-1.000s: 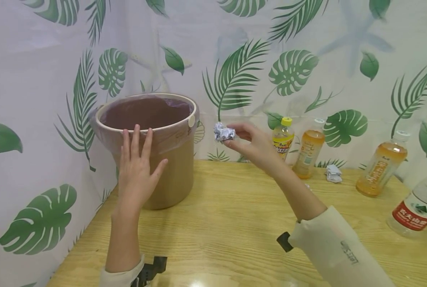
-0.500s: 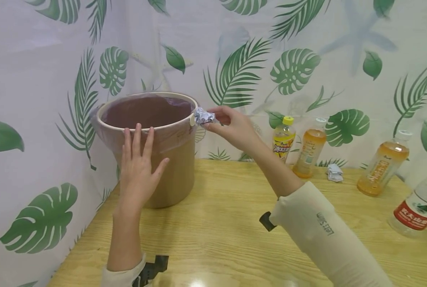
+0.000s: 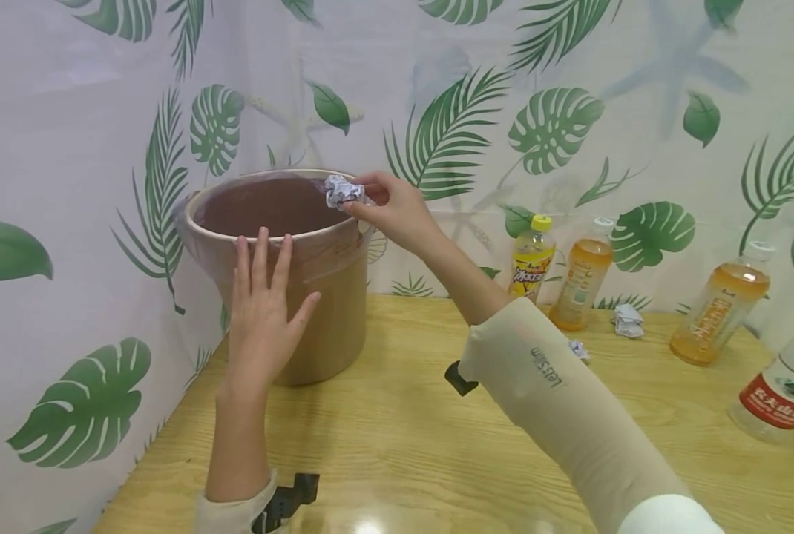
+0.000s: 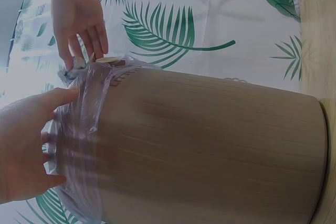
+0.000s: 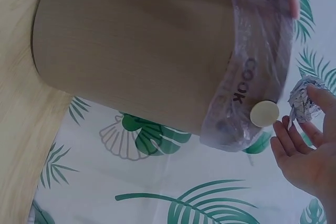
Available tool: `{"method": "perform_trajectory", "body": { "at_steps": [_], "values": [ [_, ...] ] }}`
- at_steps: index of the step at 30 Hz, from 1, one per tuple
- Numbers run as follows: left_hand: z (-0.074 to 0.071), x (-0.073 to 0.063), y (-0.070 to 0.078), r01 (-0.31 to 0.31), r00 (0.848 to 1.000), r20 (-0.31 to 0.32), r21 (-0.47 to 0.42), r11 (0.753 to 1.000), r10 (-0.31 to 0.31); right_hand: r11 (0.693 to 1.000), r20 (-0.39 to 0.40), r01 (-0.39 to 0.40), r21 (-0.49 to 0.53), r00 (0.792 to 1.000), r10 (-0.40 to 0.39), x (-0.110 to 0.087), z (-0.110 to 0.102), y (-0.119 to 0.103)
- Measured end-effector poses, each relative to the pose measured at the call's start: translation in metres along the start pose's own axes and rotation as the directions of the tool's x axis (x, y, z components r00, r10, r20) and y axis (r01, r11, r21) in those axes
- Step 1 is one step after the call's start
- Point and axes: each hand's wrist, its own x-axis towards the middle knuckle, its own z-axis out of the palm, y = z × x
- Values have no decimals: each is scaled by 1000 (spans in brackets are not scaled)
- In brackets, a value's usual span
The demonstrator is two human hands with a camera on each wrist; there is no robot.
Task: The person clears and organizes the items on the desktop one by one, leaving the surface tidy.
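A brown trash bin (image 3: pixel 323 319) lined with a thin clear plastic bag (image 5: pixel 247 72) stands upright at the table's left. My left hand (image 3: pixel 261 326) rests on its near side, fingers straight and fingertips at the rim; the left wrist view shows the thumb (image 4: pixel 65 96) against the bag. Between thumb and fingers my right hand (image 3: pixel 397 211) pinches a crumpled paper ball (image 3: pixel 343 193) over the bin's right rim. In the right wrist view the paper ball (image 5: pixel 304 99) is just off the rim, near a round cream button (image 5: pixel 264 114).
At the right stand a yellow-capped bottle (image 3: pixel 532 259), two bottles of amber drink (image 3: pixel 580 278) (image 3: pixel 720 308) and a red-labelled water bottle (image 3: pixel 780 393). Crumpled papers (image 3: pixel 628 320) lie among them on the wooden table (image 3: pixel 397 445). A leaf-print sheet (image 3: pixel 464 44) hangs behind.
My right hand has moved left and slightly up with the paper ball, from right of the bin to over its rim. My left hand has stayed on the bin.
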Motion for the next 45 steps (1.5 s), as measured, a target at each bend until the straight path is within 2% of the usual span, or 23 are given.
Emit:
{"method": "perform_trajectory", "body": {
  "at_steps": [5,10,27,37,45],
  "values": [
    [0,0,-1,-6,1000,-7,5,1000,6,999,-2,2,-35,1000,-2,11,12,2],
    [1,-1,-1,-8,1000,-9,2,1000,8,999,7,-2,-53,1000,3,13,19,4],
    [2,-2,-1,-8,1000,-14,-8,1000,8,991,18,30,-130,999,-28,10,22,14],
    [2,-1,-1,-9,1000,-11,-10,1000,9,992,4,33,-121,999,-33,10,23,16],
    [2,0,-2,-10,1000,-9,-7,1000,10,996,0,62,-71,998,-62,9,21,19]
  ]
}}
